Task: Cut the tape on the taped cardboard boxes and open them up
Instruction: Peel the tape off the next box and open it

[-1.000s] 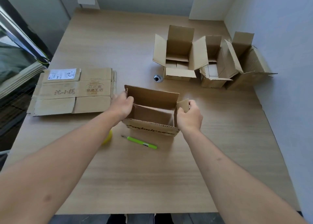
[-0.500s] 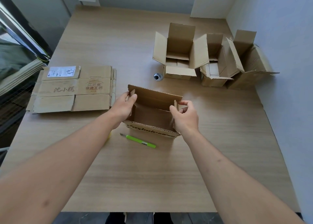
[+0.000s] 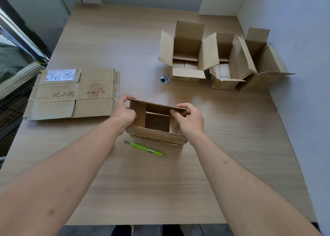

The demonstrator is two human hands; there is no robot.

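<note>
Hands work the box at mid-worktop: left hand grips the far flap's left corner, right hand pinches its right end. Best to fold that flap back evenly, both ends together, so it creases straight. Print on the near flap is too skewed to read. Flattened cartons at left read 沈小糕 and 非遗工坊. Green cutter lies just beside the box.

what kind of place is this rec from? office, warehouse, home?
Probably a plain office or spare room, not a warehouse: a wide light wood-grain desk with a round metal cable grommet, set into a corner of bare white walls. Only a few small opened brown cardboard boxes, no shelving.
</note>
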